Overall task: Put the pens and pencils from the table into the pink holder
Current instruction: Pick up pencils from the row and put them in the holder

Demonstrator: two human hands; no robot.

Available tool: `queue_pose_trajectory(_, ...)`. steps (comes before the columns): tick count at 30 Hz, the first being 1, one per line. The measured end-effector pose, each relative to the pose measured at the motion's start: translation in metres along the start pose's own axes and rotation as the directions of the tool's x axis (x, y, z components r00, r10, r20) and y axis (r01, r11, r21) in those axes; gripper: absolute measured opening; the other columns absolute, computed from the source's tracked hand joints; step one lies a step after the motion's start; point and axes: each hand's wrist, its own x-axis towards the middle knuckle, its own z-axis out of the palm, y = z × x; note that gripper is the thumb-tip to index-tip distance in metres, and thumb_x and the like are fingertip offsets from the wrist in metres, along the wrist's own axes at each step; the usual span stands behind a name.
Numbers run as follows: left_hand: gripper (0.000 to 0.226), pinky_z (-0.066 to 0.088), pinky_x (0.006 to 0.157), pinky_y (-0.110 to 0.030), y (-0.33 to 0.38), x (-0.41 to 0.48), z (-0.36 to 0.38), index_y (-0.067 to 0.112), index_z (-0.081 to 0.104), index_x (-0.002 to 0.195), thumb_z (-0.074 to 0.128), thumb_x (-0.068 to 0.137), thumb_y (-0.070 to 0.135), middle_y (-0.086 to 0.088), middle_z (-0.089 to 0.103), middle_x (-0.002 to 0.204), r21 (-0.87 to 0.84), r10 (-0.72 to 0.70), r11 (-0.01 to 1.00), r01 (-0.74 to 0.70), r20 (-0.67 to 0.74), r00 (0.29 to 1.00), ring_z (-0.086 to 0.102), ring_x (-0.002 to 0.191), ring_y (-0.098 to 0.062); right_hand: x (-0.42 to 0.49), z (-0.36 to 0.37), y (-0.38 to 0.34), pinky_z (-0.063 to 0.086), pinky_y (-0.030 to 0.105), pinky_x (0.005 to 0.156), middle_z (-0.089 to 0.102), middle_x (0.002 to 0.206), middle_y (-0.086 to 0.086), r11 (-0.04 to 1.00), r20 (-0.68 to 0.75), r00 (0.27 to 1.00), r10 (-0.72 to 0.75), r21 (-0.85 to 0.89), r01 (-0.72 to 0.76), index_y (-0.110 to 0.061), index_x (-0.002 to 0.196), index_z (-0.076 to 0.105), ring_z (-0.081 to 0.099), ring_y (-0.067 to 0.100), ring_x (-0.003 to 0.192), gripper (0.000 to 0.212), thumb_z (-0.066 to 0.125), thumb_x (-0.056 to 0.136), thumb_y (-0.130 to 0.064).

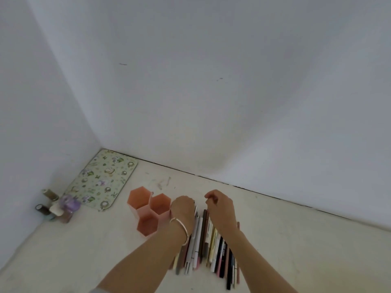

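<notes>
A pink holder [148, 210] made of three hexagonal cells stands on the table, and the cells look empty. To its right, several pens and pencils [203, 248] lie side by side in a row, pointing away from me. My left hand [183, 209], with a silver bracelet on the wrist, is bent down over the far ends of the left pens, right beside the holder; its fingers are hidden. My right hand [221, 208] hovers over the far ends of the right pens with fingers curled. Whether either hand holds a pen cannot be made out.
A patterned mat [101, 180] lies in the back left corner by the walls. A cluster of small bottles and thread spools [58, 206] sits left of it. White walls close the table at the back and left.
</notes>
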Motion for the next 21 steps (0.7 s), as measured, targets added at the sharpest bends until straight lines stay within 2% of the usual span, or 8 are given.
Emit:
queue_pose_trajectory(4,0.027,0.051,0.087,-0.027,-0.002,0.001,-0.004,0.009,0.058,0.119,0.044,0.098,0.0,-0.005,0.062,0.12,-0.014,-0.059,0.998,0.059,0.001,0.998,0.062,0.113,-0.019,0.002,0.002,0.004,0.042,0.022,0.053,0.057,0.064,-0.011,1.0,0.018,1.0,0.018,0.009,-0.018,-0.021,0.09,0.067,0.047,0.008,0.049,0.025,0.049,0.09,-0.003)
queue_pose_trajectory(9,0.029,0.049,0.088,-0.03,-0.001,-0.007,-0.021,0.006,0.052,0.122,0.047,0.095,0.0,-0.008,0.064,0.12,-0.083,-0.004,0.997,0.007,0.028,1.0,0.063,0.113,-0.023,0.002,-0.001,0.002,0.046,0.026,0.056,0.059,0.067,-0.01,0.999,0.026,0.999,0.037,0.027,-0.038,-0.021,0.089,0.067,0.054,0.014,0.055,0.025,0.05,0.09,-0.002)
queue_pose_trajectory(12,0.025,0.049,0.076,-0.031,-0.007,-0.017,-0.064,0.006,0.051,0.118,0.051,0.094,0.001,-0.008,0.065,0.11,-0.202,0.011,0.979,-0.028,-0.085,0.996,0.065,0.103,-0.026,0.005,-0.007,-0.003,0.053,0.036,0.062,0.066,0.075,-0.006,0.997,-0.015,0.998,0.056,0.063,-0.055,-0.02,0.089,0.068,0.065,0.025,0.066,0.025,0.05,0.089,-0.002)
queue_pose_trajectory(14,0.017,0.047,0.069,-0.031,-0.031,-0.022,-0.106,0.007,0.048,0.112,0.054,0.097,0.01,-0.009,0.066,0.101,-0.315,0.005,0.945,-0.082,-0.238,0.971,0.067,0.094,-0.028,0.007,-0.005,-0.009,0.054,0.032,0.061,0.066,0.083,-0.007,0.999,0.015,0.999,0.047,0.012,-0.047,-0.02,0.092,0.067,0.064,0.022,0.063,0.023,0.049,0.09,-0.005)
queue_pose_trajectory(17,0.015,0.059,0.068,-0.04,-0.083,-0.034,-0.159,0.012,0.049,0.101,0.059,0.096,0.022,-0.005,0.067,0.086,-0.604,-0.101,0.776,-0.179,-0.399,0.911,0.07,0.07,-0.025,0.006,0.016,-0.022,0.045,0.016,0.058,0.064,0.088,-0.009,0.99,0.135,0.991,0.025,-0.139,-0.006,-0.019,0.098,0.067,0.059,0.008,0.066,0.019,0.052,0.09,-0.011)
queue_pose_trajectory(19,0.013,0.061,0.061,-0.041,-0.111,-0.045,-0.176,0.015,0.051,0.096,0.063,0.093,0.021,0.0,0.065,0.08,-0.765,-0.204,0.607,-0.216,-0.413,0.888,0.069,0.054,-0.02,0.004,0.035,-0.028,0.047,0.019,0.06,0.066,0.086,-0.003,0.967,0.201,0.978,0.051,-0.254,0.001,-0.016,0.093,0.067,0.059,0.008,0.07,0.014,0.053,0.09,-0.014)
queue_pose_trajectory(21,0.013,0.061,0.056,-0.041,-0.128,-0.055,-0.182,0.016,0.053,0.094,0.065,0.091,0.019,0.0,0.064,0.082,-0.84,-0.268,0.494,-0.225,-0.393,0.88,0.068,0.048,-0.018,0.001,0.052,-0.033,0.047,0.024,0.061,0.064,0.088,0.004,0.907,0.239,0.967,0.093,-0.42,0.017,-0.012,0.088,0.064,0.061,0.015,0.075,0.014,0.052,0.091,-0.02)
